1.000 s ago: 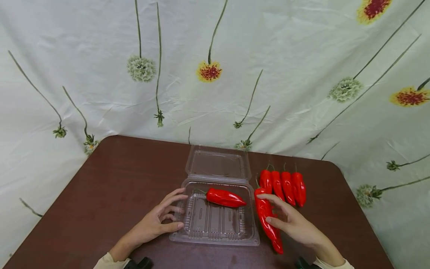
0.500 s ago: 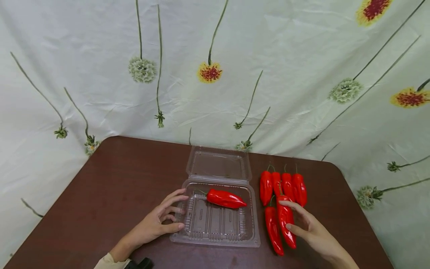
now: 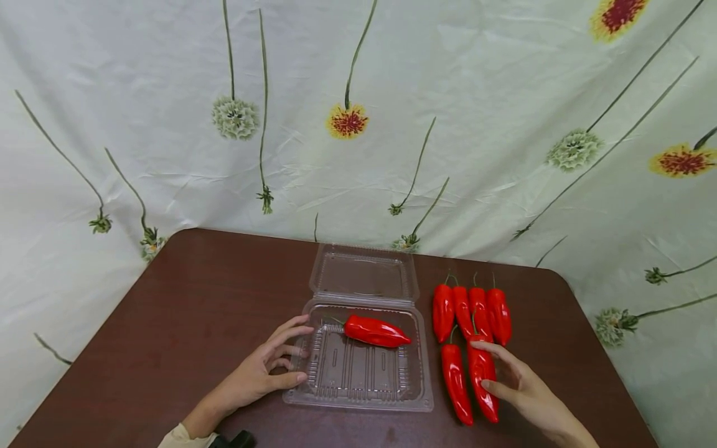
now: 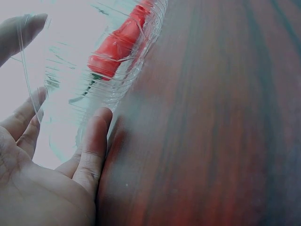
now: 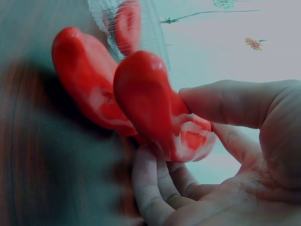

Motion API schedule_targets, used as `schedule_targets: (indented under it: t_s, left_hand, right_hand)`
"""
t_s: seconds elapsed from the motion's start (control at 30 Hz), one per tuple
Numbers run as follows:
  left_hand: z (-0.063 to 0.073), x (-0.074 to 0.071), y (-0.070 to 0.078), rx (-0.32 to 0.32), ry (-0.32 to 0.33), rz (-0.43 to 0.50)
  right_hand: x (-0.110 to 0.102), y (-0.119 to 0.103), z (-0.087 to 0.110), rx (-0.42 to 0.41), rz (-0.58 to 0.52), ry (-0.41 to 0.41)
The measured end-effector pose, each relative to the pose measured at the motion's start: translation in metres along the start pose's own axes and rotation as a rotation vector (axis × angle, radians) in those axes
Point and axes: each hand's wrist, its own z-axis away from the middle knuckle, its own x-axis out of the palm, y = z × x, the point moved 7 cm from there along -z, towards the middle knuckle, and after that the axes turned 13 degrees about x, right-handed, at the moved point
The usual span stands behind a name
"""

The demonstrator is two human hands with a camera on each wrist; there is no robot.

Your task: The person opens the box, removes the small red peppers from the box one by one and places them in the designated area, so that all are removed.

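Observation:
My right hand [image 3: 523, 386] pinches a glossy red chili pepper [image 3: 482, 370] between thumb and fingers, at the right of the table. In the right wrist view the held pepper [image 5: 146, 94] has its rounded tip toward the camera. Left of it lies another red pepper [image 3: 456, 382]. A clear plastic clamshell container [image 3: 364, 376] stands in the middle with its lid [image 3: 364, 274] folded back. One red pepper [image 3: 376, 330] lies crosswise in its rear part, green stem leftward. My left hand [image 3: 257, 370] rests at the container's left side, fingers spread and relaxed along the wall.
Several red peppers [image 3: 498, 316] lie in a row behind the held one, stems pointing away. The dark brown table [image 3: 224, 280] ends at a white flowered cloth [image 3: 313, 149] hanging behind it.
The right hand has carried its pepper rightward, away from the container's edge, and set it beside the other front pepper, which is now uncovered. The left hand and container have stayed put.

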Motion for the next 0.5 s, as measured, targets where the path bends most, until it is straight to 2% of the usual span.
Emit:
schedule_targets:
  t_s: [0.2,0.43,0.5]
  left_hand:
    - [0.0000,0.0001,0.0008,0.005,-0.001,-0.001]
    - [-0.0009,-0.0001,0.0011,0.011,-0.001,0.002]
    - [-0.0011,-0.0002,0.0013,0.014,-0.001,-0.002]
  right_hand:
    - [-0.0004,0.0068,-0.0023,0.055,-0.003,0.039]
    - [0.0018,0.0047,-0.0032,-0.039,-0.021,0.013]
    - [0.0013,0.0052,-0.0038,-0.039,-0.026,0.019]
